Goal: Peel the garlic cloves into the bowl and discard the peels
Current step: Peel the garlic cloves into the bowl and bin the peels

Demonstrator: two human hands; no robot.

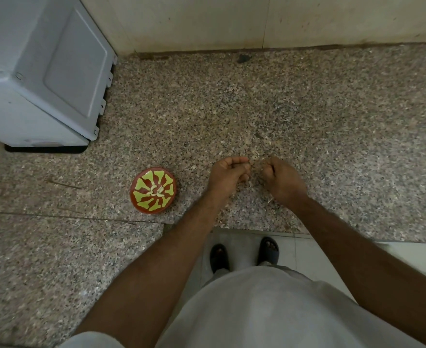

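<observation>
A red bowl point(141, 205) with a yellow-green pattern stands on the speckled granite counter point(232, 109), with a few peeled garlic cloves point(157, 191) in its middle. My left hand point(228, 173) hovers to the right of the bowl, its fingers curled round a small garlic clove that is mostly hidden. My right hand point(282, 179) is close beside it, fingers curled and pinching at a bit of peel. A pale scrap of peel point(249, 184) shows below the fingertips. Thin peel bits point(255, 153) lie on the counter around the hands.
A grey-white appliance point(43, 71) fills the counter's back left corner. A tiled wall point(257, 18) runs along the back. The counter's front edge steps back below my hands, where my sandalled feet point(244, 252) stand on the floor.
</observation>
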